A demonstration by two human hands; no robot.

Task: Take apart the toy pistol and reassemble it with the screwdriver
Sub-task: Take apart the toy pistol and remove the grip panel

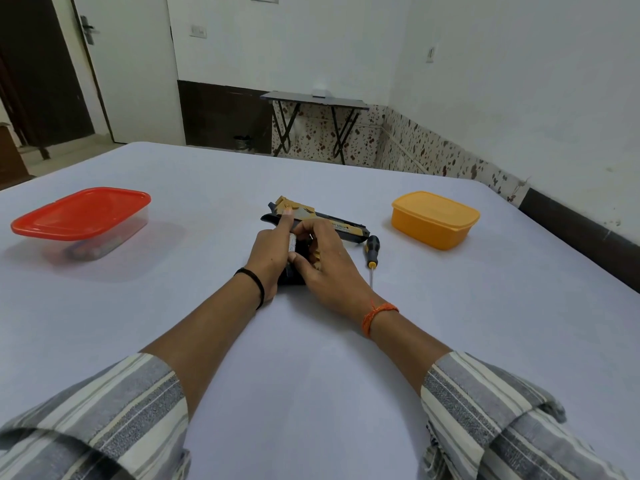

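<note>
The toy pistol (pixel 311 220) lies flat on its side on the white table (pixel 311 341), directly under both hands. Its body is black with yellow-gold panels; the slide carries printed lettering too small to read. The barrel end extends to the right of the hands, the rear end sits just beyond the fingertips, and the black grip points back toward the person.

The left hand (pixel 270 258) is closed around the grip, its index finger stretched forward onto the gold rear section. The right hand (pixel 325 261) is closed on the same grip from the other side, thumb pressed to the black plastic.

The screwdriver (pixel 371 254), black-and-yellow handled, lies just right of the right hand, untouched. A yellow box (pixel 434 220) stands farther right; a red-lidded box (pixel 81 223) stands well left.
</note>
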